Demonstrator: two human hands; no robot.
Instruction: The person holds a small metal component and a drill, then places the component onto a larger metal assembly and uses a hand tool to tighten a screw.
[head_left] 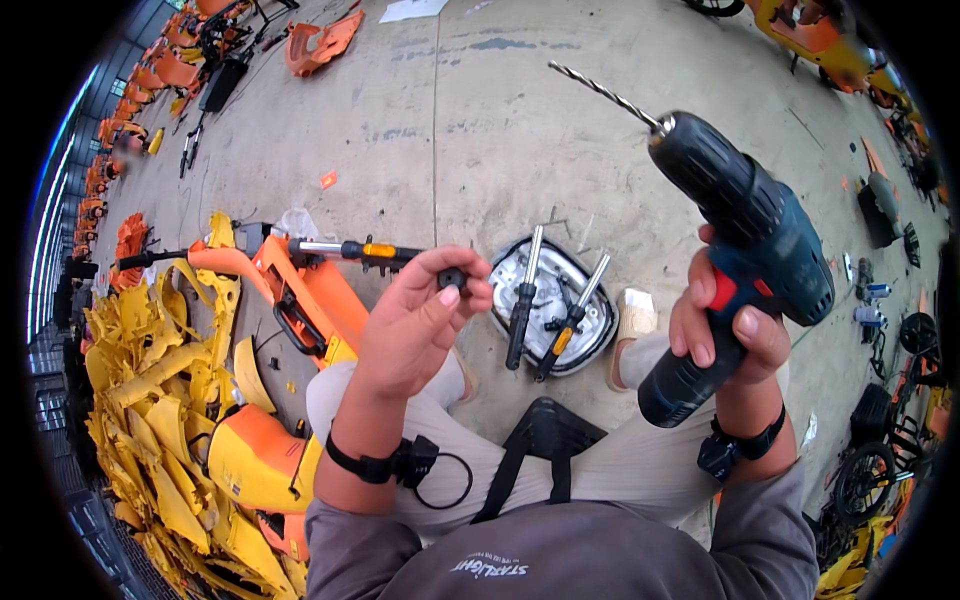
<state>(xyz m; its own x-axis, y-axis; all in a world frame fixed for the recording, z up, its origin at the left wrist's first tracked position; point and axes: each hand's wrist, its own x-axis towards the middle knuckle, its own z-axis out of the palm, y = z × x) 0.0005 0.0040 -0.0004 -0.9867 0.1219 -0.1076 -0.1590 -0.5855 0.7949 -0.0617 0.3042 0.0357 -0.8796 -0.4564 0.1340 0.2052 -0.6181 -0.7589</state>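
My right hand point(765, 350) grips a cordless drill point(790, 245) by its handle, raised at the right. A long twist bit point(608, 92) sits in its chuck and points up to the far left. My left hand point(395, 335) pinches a small round black part point(452, 278) between thumb and fingers. On the floor between my feet rests a rounded, dark-rimmed shell point(605, 335) with a silvery inside. Two shock absorbers point(524, 305) with bright rods lie across it, one with an orange label. Another rod-and-black-body shock absorber point(350, 250) lies behind my left hand.
An orange and yellow scooter body point(330, 300) lies close on my left, beside a heap of broken yellow panels point(165, 420). A black low seat point(550, 425) shows between my legs. Scooter parts line the right side, with a wheel point(865, 480). An orange panel point(322, 45) lies far off.
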